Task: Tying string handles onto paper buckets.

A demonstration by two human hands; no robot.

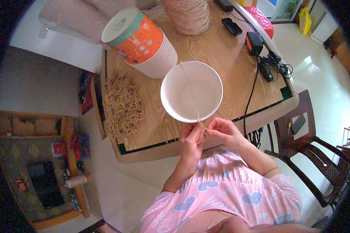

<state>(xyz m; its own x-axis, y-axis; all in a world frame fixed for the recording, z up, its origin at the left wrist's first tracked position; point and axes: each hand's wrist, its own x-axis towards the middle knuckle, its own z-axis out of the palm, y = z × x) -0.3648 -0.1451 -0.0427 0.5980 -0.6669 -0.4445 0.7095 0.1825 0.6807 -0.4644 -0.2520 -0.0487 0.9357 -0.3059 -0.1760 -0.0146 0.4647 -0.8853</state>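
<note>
A white paper bucket [191, 91] stands with its mouth up at the table's near edge. A thin tan string [191, 87] runs across its opening, from the far rim to the near one. Just outside the near rim my left hand [192, 136] is closed, its fingers by the string and the bucket's edge. Beside it my right hand [221, 131] pinches the string's end between thumb and fingers. Left of the bucket lies a heap of tan string pieces [124, 105]. Whatever sits inside the left fingers is partly hidden.
A leaning stack of paper buckets [144, 42], the outermost orange and green, stands behind the heap. Large string spools [186, 15] are at the back. Black adapters and cables [266, 64] lie along the right edge. A dark wooden chair [307, 143] with a phone [298, 123] stands at right.
</note>
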